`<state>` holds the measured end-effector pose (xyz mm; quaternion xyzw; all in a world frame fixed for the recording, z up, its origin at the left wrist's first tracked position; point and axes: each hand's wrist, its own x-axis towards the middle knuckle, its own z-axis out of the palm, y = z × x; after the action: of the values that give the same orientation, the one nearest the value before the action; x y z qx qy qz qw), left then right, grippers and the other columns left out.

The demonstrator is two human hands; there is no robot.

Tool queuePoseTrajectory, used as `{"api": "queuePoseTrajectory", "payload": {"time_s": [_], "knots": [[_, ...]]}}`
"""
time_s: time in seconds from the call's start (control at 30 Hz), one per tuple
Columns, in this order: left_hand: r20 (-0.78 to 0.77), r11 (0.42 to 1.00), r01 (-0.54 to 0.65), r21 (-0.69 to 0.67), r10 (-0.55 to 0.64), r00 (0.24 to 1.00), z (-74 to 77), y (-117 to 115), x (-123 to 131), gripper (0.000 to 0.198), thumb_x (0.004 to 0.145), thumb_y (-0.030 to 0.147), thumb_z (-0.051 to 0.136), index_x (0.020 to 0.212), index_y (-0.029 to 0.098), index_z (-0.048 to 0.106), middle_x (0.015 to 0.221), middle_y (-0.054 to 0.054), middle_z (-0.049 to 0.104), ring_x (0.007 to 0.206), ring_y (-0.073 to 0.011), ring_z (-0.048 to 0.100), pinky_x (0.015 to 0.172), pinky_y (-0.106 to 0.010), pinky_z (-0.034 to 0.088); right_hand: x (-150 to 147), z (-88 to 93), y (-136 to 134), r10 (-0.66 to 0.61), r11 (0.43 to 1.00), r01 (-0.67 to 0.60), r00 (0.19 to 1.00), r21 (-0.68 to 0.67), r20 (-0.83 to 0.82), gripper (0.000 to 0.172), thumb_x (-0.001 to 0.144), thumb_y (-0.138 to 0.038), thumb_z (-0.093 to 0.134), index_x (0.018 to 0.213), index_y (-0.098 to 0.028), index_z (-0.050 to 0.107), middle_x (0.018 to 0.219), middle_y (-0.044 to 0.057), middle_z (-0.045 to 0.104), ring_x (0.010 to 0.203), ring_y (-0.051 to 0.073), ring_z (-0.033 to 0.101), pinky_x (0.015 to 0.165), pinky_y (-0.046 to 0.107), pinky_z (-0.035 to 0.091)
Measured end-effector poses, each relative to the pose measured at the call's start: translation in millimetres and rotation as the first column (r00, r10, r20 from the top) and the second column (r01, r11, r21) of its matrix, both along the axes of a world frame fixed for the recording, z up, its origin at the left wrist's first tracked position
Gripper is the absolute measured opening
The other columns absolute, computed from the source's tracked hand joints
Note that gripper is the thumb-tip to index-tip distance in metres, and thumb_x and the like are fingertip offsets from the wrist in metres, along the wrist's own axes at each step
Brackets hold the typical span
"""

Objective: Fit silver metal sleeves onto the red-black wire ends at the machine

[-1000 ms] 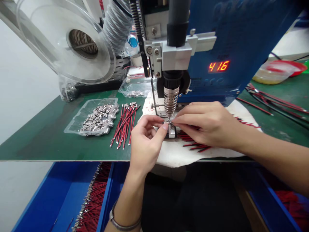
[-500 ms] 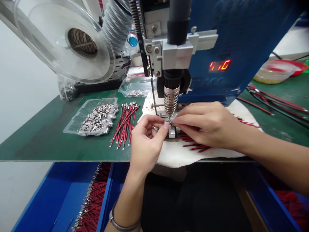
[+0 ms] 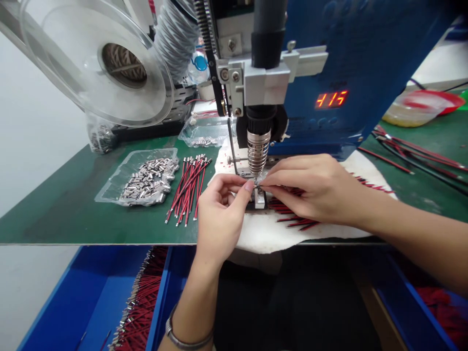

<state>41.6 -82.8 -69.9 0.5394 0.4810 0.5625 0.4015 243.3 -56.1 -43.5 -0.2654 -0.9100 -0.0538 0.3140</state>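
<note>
My left hand (image 3: 223, 209) is pinched, thumb against forefinger, just left of a small metal fixture (image 3: 260, 199); whatever lies between those fingertips is too small to make out. From the right, my right hand (image 3: 314, 187) closes its fingertips on what looks like a thin red-and-black wire, mostly hidden by the fingers. Both sets of fingertips nearly meet beneath the coiled soldering tip (image 3: 259, 151) of a blue machine (image 3: 340, 58). Under my right hand, several red-and-black wires (image 3: 283, 207) lie on a white cloth (image 3: 259, 236).
A clear tray (image 3: 106, 190) of small metal connectors stands left, beside a bundle of red-and-black wires (image 3: 188, 187). Behind are a clear reel (image 3: 73, 63) and another clear tray (image 3: 186, 136). A blue bin (image 3: 91, 287) with finished-looking wire pieces sits below the green table (image 3: 58, 214).
My left thumb has risen slightly toward the soldering tip. The red digits on the machine have changed. My right hand stays almost where it was.
</note>
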Motion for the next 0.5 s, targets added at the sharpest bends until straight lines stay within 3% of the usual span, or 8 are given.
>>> {"api": "queuePoseTrajectory", "payload": {"time_s": [0.17, 0.5], "knots": [[0.012, 1.0, -0.001, -0.003, 0.001, 1.0, 0.5, -0.8, 0.9, 0.017, 0.087, 0.031, 0.083, 0.087, 0.019, 0.07, 0.075, 0.002, 0.068, 0.063, -0.0077, 0.054, 0.057, -0.019, 0.043, -0.4, 0.6, -0.3, -0.01, 0.997, 0.009, 1.0, -0.077, -0.01, 0.02, 0.104, -0.019, 0.058, 0.096, -0.018, 0.075, 0.09, 0.005, 0.078, 0.077, 0.017, 0.072, 0.07, 0.028, 0.054], [0.005, 1.0, 0.015, -0.001, -0.015, 1.0, 1.4, -0.5, 1.4, 0.02, 0.084, 0.031, 0.085, 0.086, 0.019, 0.069, 0.073, 0.002, 0.069, 0.061, -0.0078, 0.054, 0.054, -0.019, 0.041, -0.2, -0.7, -0.2, 0.0, 0.998, -0.001, 1.0, -0.062, -0.022, 0.02, 0.104, -0.017, 0.058, 0.099, -0.016, 0.076, 0.09, 0.007, 0.078, 0.077, 0.018, 0.072, 0.069, 0.028, 0.054]]}}
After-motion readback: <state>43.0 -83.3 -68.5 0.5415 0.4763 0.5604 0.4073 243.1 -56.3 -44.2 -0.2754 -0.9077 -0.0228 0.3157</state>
